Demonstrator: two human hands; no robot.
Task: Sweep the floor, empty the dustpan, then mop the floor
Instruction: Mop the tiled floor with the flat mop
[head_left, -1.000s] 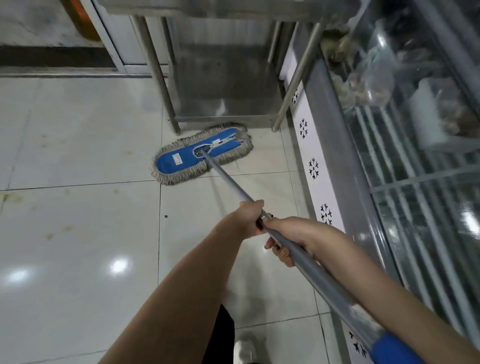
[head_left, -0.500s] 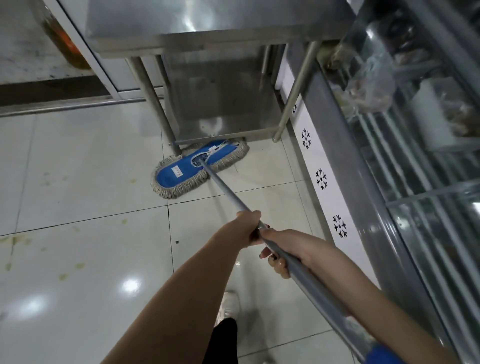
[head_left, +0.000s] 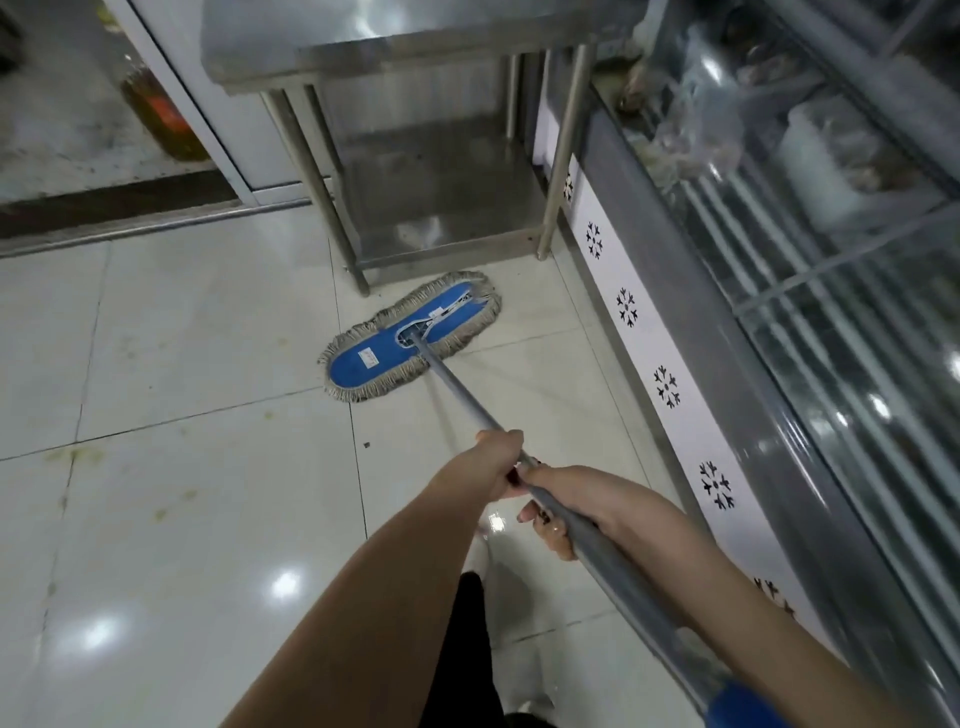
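Tiled floor (head_left: 182, 338) — left grip (head_left: 496, 465), right grip (head_left: 582, 499) hold the mop handle (head_left: 457, 389).

Large glossy pale tiles cover the floor (head_left: 171, 364), marked with faint yellowish stains (head_left: 78, 454) and bright spots of reflected ceiling light (head_left: 284, 584). A stainless steel table (head_left: 415, 41) with a low shelf (head_left: 441, 208) stands at the far end. Just beside it on the right runs a glass-fronted chiller (head_left: 831, 312), whose white base panel (head_left: 644, 353) bears dark snowflake marks. To the left, a pale door frame (head_left: 197, 104) stands before what may be an amber container (head_left: 161, 119), blurred.
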